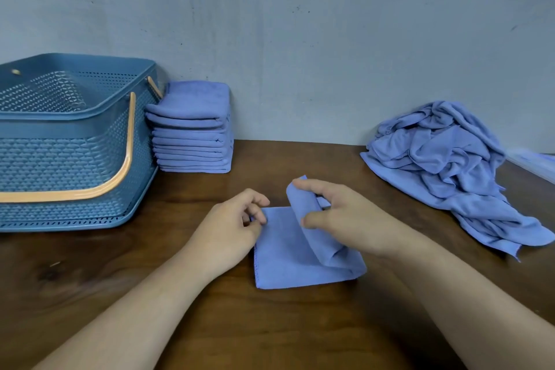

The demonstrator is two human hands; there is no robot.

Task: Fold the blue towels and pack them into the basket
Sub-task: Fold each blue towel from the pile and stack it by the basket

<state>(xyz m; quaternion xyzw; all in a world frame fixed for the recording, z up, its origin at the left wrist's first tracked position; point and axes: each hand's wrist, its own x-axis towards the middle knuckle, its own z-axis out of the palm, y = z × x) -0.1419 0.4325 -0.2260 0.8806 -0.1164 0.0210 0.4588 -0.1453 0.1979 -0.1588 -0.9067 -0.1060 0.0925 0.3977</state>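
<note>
A partly folded blue towel (288, 261) lies on the dark wooden table in front of me. My left hand (231, 228) pinches its far left corner against the table. My right hand (339, 213) holds the raised right flap between thumb and fingers, lifted over the towel's middle. A neat stack of folded blue towels (192, 129) stands against the wall, just right of the blue woven-look basket (60, 159) with an orange handle. The basket's inside looks empty from here. A crumpled heap of unfolded blue towels (444, 165) lies at the right.
The grey wall runs along the table's back edge. A pale object (537, 164) shows at the far right edge behind the heap, too blurred to tell. Bare wood (150, 249) lies between the basket and my hands.
</note>
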